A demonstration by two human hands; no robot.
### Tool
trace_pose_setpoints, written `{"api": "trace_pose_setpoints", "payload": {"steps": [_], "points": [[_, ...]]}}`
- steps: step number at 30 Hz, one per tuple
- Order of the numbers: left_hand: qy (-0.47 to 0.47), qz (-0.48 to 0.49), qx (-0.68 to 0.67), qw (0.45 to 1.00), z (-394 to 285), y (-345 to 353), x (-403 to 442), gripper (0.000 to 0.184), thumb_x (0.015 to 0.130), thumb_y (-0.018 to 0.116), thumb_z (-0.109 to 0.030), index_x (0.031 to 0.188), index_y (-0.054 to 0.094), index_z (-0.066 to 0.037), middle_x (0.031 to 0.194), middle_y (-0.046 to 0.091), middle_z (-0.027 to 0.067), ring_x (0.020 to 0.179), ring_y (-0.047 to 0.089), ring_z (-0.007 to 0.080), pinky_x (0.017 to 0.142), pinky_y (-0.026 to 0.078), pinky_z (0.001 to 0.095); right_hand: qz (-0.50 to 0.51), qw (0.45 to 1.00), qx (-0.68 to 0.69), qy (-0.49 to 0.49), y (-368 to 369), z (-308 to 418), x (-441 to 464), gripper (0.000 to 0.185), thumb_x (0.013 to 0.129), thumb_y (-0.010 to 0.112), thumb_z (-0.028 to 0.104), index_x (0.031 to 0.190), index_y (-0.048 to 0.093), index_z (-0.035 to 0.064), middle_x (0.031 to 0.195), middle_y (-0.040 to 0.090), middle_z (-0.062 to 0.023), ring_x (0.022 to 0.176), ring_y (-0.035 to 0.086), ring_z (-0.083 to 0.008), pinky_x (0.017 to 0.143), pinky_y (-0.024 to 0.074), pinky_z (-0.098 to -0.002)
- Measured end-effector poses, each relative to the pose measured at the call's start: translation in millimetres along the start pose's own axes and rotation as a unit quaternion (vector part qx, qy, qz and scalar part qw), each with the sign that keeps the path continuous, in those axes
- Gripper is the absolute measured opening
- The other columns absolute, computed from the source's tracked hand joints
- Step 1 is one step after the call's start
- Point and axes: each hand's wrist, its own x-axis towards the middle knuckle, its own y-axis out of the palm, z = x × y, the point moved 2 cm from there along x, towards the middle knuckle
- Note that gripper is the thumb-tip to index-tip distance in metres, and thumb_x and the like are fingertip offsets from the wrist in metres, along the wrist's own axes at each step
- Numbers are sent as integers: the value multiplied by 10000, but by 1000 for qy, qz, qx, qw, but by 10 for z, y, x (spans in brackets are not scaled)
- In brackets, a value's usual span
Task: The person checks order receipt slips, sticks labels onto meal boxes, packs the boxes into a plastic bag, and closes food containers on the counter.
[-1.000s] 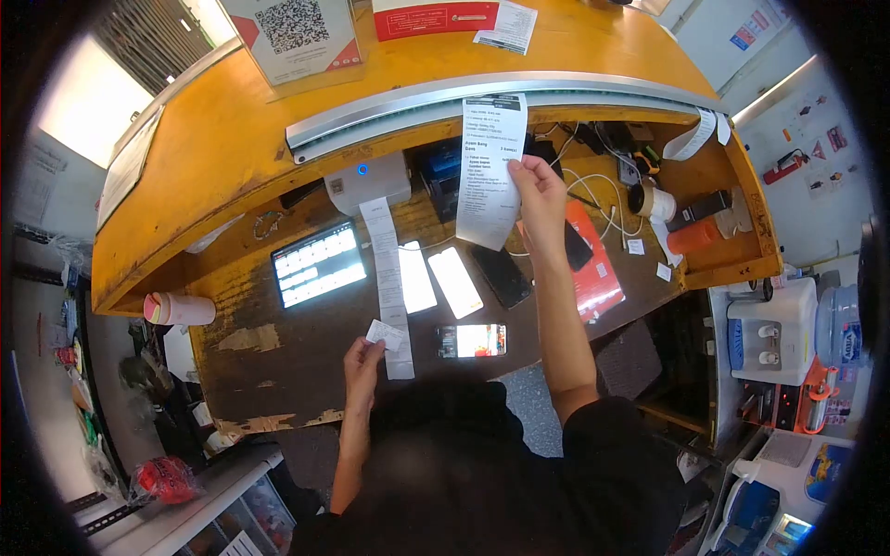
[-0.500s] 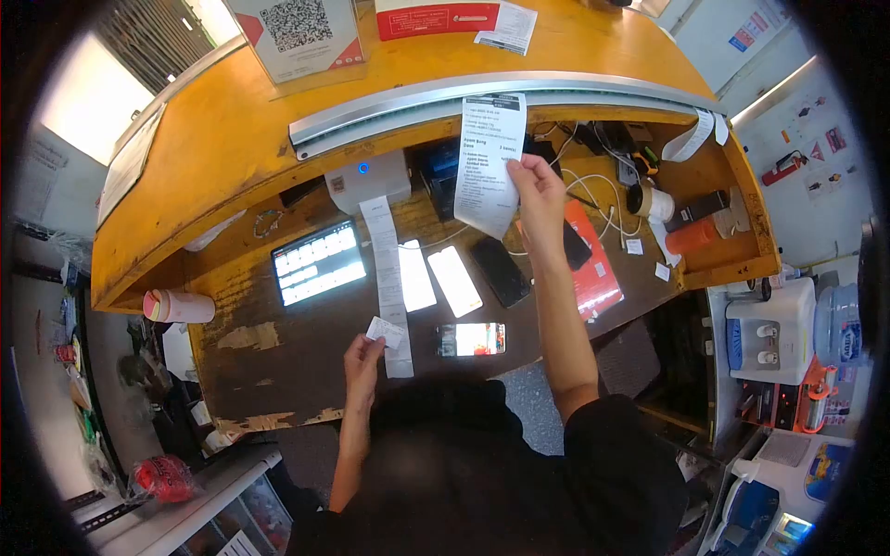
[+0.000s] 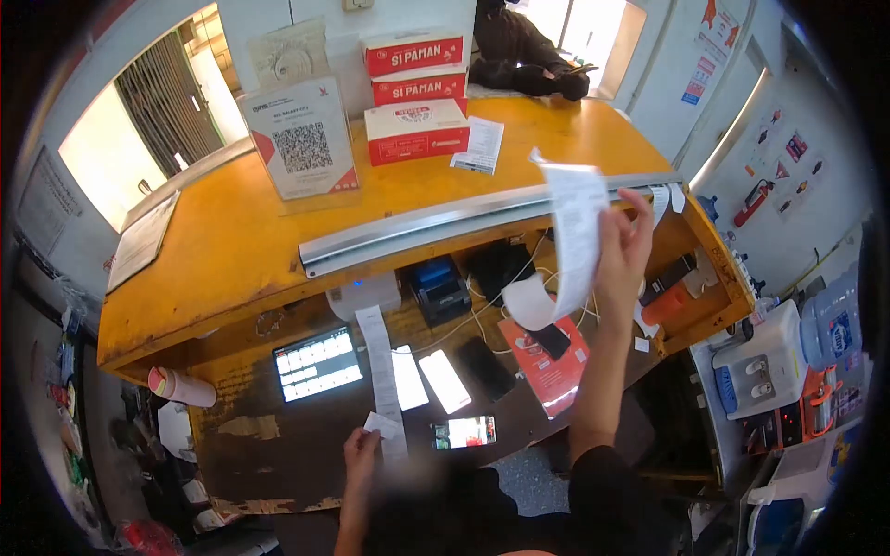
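A long printed receipt [image 3: 577, 222] hangs curled and slightly blurred from my right hand [image 3: 623, 250], raised in front of the metal rail [image 3: 445, 224]. A small paper slip [image 3: 380, 425] is pinched in my left hand [image 3: 362, 454] at the desk's front. Beside it lies a long paper strip [image 3: 380, 361], running down from the white printer [image 3: 364, 295]. A lit tablet [image 3: 318, 364] is left of the strip. To its right are two bright-screened phones [image 3: 408, 378] [image 3: 446, 381], a dark phone [image 3: 487, 368] and a lit phone [image 3: 465, 433] lying sideways.
Red-and-white boxes [image 3: 417, 130] and a QR stand [image 3: 301, 139] occupy the upper counter [image 3: 222, 218]. A person in dark clothing [image 3: 528, 56] is beyond it. A black printer [image 3: 438, 290], cables, and a red folder [image 3: 547, 375] are below. A pink tumbler [image 3: 183, 386] stands left.
The view has tilted up, showing more of the counter and the person behind it. My right hand has moved the long receipt right, away from the rail's middle. My left hand still holds the slip.
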Motion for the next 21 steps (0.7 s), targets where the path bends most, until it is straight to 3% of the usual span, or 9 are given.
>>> {"api": "trace_pose_setpoints", "payload": {"steps": [2,4,6,8,11,14,17,19,21], "points": [[-14,14,5,1000,-47,25,16,146,908,659,-136,807,598,-49,749,561,-33,700,504,56,627,410,239,17,994,-93,-48,-97,-162,542,182,973,532,79,1124,621,30,940,637,-59,886,558,-79,761,442,-219],[-13,23,24,999,-91,66,7,157,907,658,-145,794,590,-59,740,549,-47,674,478,44,593,390,235,34,994,-102,5,-218,-413,1155,288,948,531,41,1224,606,7,987,642,-90,928,583,-109,804,460,-232],[6,23,56,998,-176,95,25,171,908,654,-158,782,583,-68,729,535,-60,650,453,34,565,368,231,0,987,153,39,-235,-207,1666,368,922,559,32,1285,571,-22,1047,638,-107,969,603,-147,856,480,-277],[2,17,15,1000,-274,174,37,170,906,644,-168,788,575,-66,723,531,-54,640,458,42,552,369,231,-70,977,200,-29,-334,-138,2152,364,909,573,41,1262,574,-49,1096,627,-118,987,612,-165,842,502,-301],[9,8,44,999,-110,33,121,152,917,634,-145,809,579,-54,756,561,-24,690,504,67,606,409,245,-102,989,108,-1,-589,-689,2824,380,901,566,60,1268,576,-37,1011,651,-109,932,629,-168,779,515,-300],[-8,-5,53,999,-59,-36,187,123,936,626,-98,837,591,-34,824,615,19,788,576,101,716,465,255,-28,989,10,146,-940,-1531,3253,418,861,588,101,1257,593,-30,937,671,-104,853,640,-159,716,518,-281],[-40,-20,37,998,-18,-47,179,123,939,622,-94,837,582,-38,825,611,24,792,578,101,710,470,249,8,959,-243,149,-890,-1968,3061,440,811,599,131,1228,622,-8,922,706,-132,807,668,-219,726,537,-316],[-68,-38,28,997,13,-45,200,126,942,618,-96,835,576,-43,827,607,22,786,575,96,698,471,248,59,926,-369,56,-918,-2365,2992,451,776,612,121,1217,640,36,942,697,-153,861,667,-258,787,533,-335],[-43,-41,15,998,38,-28,246,148,926,619,-121,812,560,-47,763,574,5,690,520,76,597,431,251,91,871,-483,-16,-923,-2616,2925,401,770,617,133,1163,676,81,983,694,-172,929,658,-309,860,518,-373]]}}
